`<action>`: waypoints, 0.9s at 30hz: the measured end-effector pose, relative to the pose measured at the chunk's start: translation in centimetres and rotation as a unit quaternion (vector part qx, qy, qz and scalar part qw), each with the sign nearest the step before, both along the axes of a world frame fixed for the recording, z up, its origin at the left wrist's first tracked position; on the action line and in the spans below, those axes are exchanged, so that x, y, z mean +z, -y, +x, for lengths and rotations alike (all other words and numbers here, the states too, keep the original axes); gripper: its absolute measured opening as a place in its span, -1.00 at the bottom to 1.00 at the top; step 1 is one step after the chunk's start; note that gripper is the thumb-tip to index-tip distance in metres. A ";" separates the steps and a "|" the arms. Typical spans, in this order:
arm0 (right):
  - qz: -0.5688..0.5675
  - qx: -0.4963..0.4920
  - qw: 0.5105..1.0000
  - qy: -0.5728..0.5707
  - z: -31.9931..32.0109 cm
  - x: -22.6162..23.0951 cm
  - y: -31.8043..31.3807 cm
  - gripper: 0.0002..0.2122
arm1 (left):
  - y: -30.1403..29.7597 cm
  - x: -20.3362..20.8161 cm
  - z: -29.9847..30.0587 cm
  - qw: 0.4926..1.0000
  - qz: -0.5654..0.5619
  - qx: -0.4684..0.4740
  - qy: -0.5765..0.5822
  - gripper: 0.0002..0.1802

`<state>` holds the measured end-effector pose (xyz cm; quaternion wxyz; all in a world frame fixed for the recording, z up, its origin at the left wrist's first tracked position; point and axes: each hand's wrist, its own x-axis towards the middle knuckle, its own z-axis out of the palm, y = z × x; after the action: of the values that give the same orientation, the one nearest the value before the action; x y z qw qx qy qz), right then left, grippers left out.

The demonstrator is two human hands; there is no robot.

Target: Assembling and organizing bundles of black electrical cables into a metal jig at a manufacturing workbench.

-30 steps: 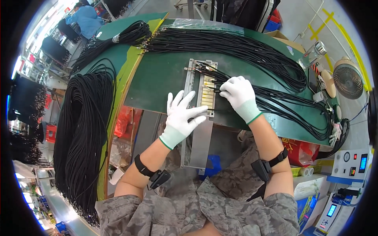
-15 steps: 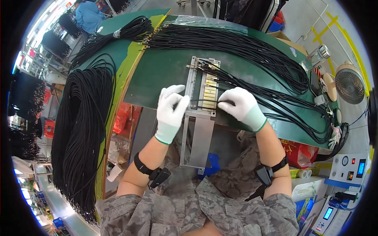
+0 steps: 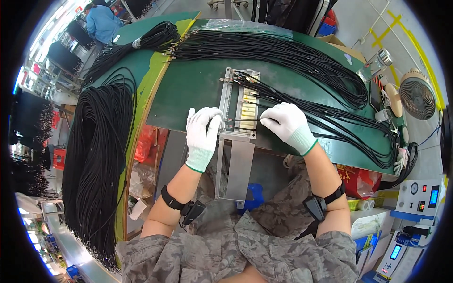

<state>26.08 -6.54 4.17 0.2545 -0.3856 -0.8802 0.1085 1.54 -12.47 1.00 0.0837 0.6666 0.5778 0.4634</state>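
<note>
- Apparently, the right hand point(image 3: 287, 123), white-gloved, has thumb and forefinger brought together on a black cable point(image 3: 245, 120) that crosses the frame's near part.
- The left hand point(image 3: 202, 132), also gloved, is curled narrow beside the frame's left rail; I cannot tell whether it grips anything.
- Between them, the metal frame point(image 3: 238, 136) sits at the worktop's point(image 3: 188, 89) near edge, its long plate point(image 3: 239, 170) jutting past that edge.
- Cable ends crowd the frame's far end, two cables cross its near end, and yellow strips point(image 3: 248, 111) show uncovered between; I judge it part-filled, with the middle left over.
- From the frame, a loose bundle point(image 3: 321, 111) trails toward the worktop's right edge.
- A longer bundle point(image 3: 264, 47) follows the far edge; a thick hank point(image 3: 101, 141) hangs at the left.
- Below the near edge, toward the right, a red bag point(image 3: 361, 181) carries print; machine displays point(image 3: 434, 195) glow, too small to read reliably.
</note>
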 end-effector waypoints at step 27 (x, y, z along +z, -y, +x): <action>0.077 -0.041 0.996 -0.013 -0.4 -0.1 -1.5 -0.87 | -0.3 0.7 1.3 0.973 0.037 -0.084 -0.210 -0.61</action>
<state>25.70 -5.02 4.03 0.2991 -0.3989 -0.8662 0.0346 2.80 -12.19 1.69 -0.0253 0.7976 0.5072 0.3255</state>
